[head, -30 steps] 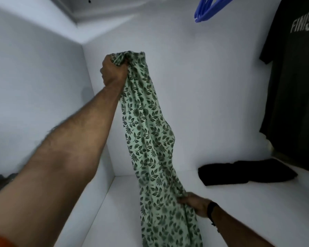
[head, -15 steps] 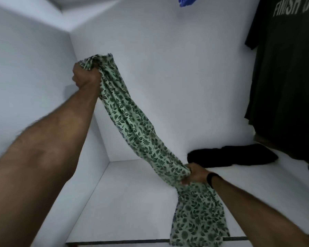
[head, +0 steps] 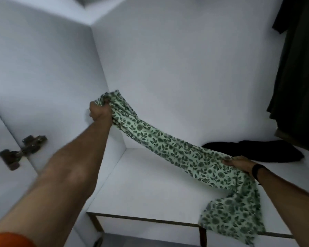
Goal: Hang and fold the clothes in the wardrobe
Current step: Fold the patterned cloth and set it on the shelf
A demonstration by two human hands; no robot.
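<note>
Head view: green leafy cloth (head: 169, 148) stretches over the shelf (head: 150, 193) — left hand (head: 100, 113) fisted round its raised end, right hand (head: 239, 164) pinching it low beside the black garment (head: 257, 150) — tail overhanging the shelf edge.

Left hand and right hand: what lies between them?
In the head view, only the green floral cloth spans from the left hand to the right hand, above the bare white shelf.

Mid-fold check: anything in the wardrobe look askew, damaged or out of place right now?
Nothing damaged. The green floral cloth is bunched, not flat: the left hand grips one end, the right hand holds it lower down, and its tail hangs over the shelf front edge. The black garment at the back lies loosely heaped, not neatly folded.
</note>
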